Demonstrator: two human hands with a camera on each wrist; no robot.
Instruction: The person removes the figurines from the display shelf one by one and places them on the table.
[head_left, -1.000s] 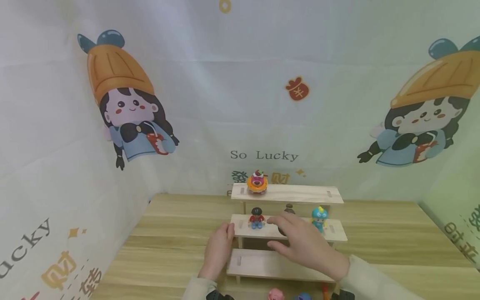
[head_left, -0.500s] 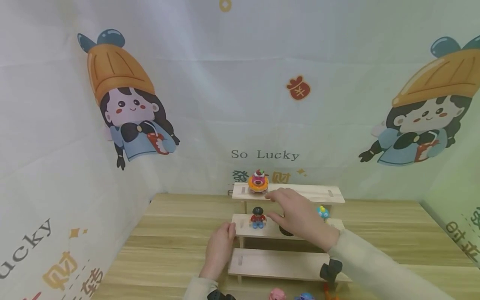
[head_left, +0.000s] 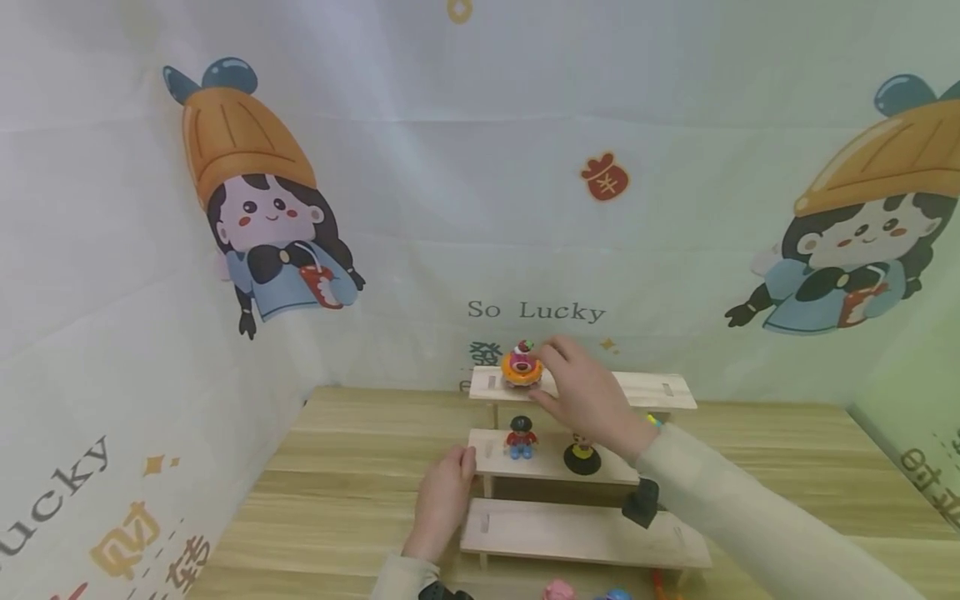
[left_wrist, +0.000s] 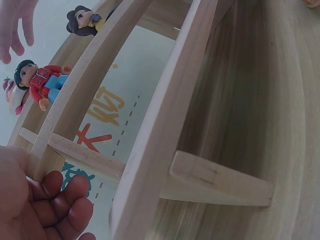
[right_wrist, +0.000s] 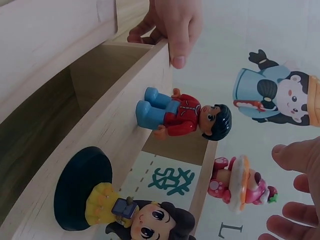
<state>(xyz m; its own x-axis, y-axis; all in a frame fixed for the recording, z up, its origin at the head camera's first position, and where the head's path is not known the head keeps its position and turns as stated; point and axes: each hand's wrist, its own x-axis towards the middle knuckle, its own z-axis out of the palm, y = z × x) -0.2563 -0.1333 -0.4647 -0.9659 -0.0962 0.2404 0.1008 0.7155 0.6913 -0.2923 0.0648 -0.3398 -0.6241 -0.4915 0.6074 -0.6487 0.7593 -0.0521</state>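
1. The right hand (head_left: 588, 400) is just beside the bear toy (head_left: 521, 371) on the top shelf (head_left: 652, 389); its fingers are apart.
2. The left hand (head_left: 441, 500) has its fingers clamped on the middle shelf (head_left: 551, 457); there, a boy doll (head_left: 521, 438) and girl doll (head_left: 582, 454) stand; a sleeve (head_left: 720, 483) mostly hides another toy (head_left: 654, 421).

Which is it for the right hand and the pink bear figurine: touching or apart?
Apart: in the right wrist view, pale backdrop shows between the pink bear figurine and the right hand.
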